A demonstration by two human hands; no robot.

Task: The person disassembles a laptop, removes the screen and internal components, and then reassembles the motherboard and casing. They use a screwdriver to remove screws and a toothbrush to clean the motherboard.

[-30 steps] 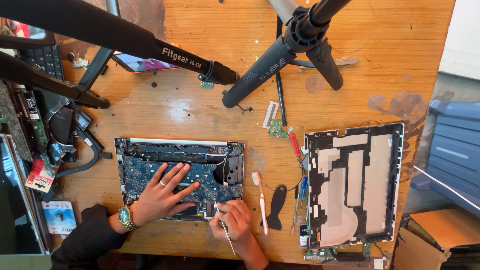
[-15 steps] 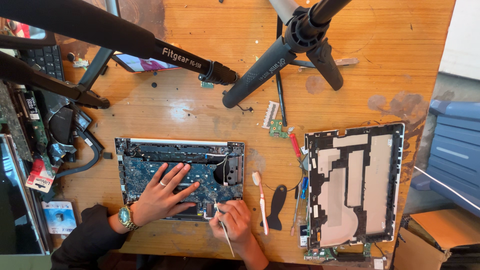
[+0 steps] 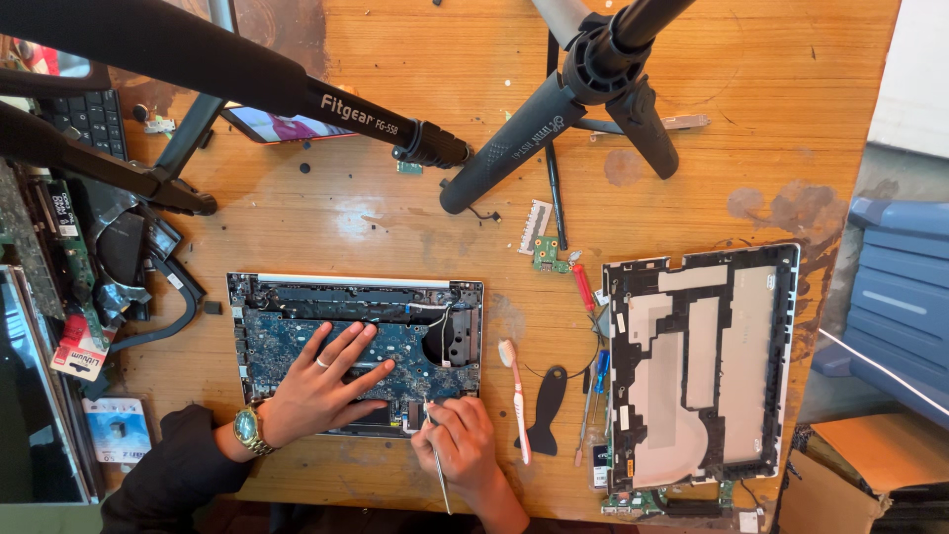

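The opened laptop lies on a worn wooden table, left hand spread flat on it, right hand at five o'clock pinching tweezers.

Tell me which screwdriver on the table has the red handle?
The upper one, lying just below the small green circuit board, beside the grey back cover. The other screwdriver, lower down by the black pry tool, has a blue handle.
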